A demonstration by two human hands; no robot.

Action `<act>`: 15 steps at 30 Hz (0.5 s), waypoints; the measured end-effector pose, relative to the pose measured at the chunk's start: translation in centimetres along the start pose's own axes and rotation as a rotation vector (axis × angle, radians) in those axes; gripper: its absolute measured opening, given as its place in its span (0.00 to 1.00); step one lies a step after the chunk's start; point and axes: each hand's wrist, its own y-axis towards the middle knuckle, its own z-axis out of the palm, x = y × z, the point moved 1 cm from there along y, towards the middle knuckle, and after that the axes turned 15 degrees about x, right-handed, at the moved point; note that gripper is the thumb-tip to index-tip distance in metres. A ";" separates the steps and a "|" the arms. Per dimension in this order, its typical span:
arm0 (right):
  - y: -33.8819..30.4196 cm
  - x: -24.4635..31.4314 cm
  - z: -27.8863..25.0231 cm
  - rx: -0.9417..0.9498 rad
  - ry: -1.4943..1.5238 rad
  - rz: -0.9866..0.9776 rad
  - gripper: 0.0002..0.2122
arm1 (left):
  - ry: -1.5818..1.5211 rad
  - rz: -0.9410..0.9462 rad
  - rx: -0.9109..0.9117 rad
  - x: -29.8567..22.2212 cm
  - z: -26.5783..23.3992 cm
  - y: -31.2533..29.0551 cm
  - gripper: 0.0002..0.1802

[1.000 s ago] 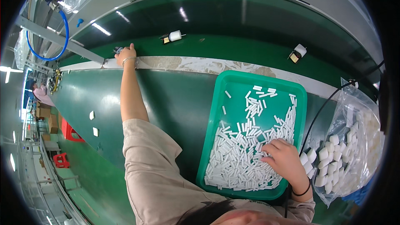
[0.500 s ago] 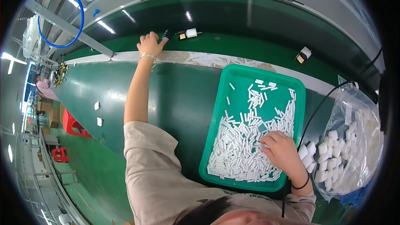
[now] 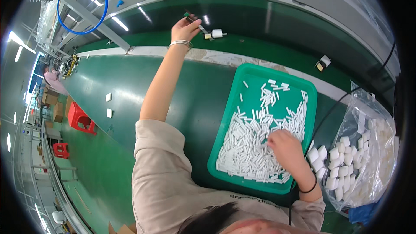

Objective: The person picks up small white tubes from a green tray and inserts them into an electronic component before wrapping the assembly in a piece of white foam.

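Stretched forward, my left hand (image 3: 186, 29) grips a slim dark part (image 3: 202, 28) with a small green end; its exact kind is unclear. It is held over the green belt, near a white cylindrical piece with a metal pin (image 3: 217, 34). My right hand (image 3: 286, 148) is over a green tray (image 3: 222, 123) heaped with small white sticks (image 3: 245, 147). Its thumb and fingers are pinched together, and a white stick (image 3: 264, 145) shows at the fingertips, slightly blurred.
Farther right on the belt lies another white-and-black piece (image 3: 323, 62). A clear plastic bag (image 3: 368, 147) of white blocks stands right of the tray, with loose blocks (image 3: 317, 159) beside it. Two white pieces (image 3: 108, 105) lie on the table at left. A black cable (image 3: 333, 109) crosses at right.
My left hand has risen off the belt and moved right, lifting the dark part. My right hand has shifted slightly left and away from me within the tray. The view has turned a little.
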 end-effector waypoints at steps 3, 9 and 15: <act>-0.5 -0.5 -2.0 -0.162 0.622 0.011 0.05 | -0.180 0.036 0.264 -2.3 6.5 -7.8 0.23; -1.0 -2.1 -5.0 -0.446 0.954 0.030 0.05 | -0.473 -0.045 0.586 -0.9 15.0 -19.4 0.28; -2.2 -1.3 -4.9 -0.388 1.148 -0.024 0.06 | -0.610 0.040 0.577 1.7 16.4 -21.5 0.26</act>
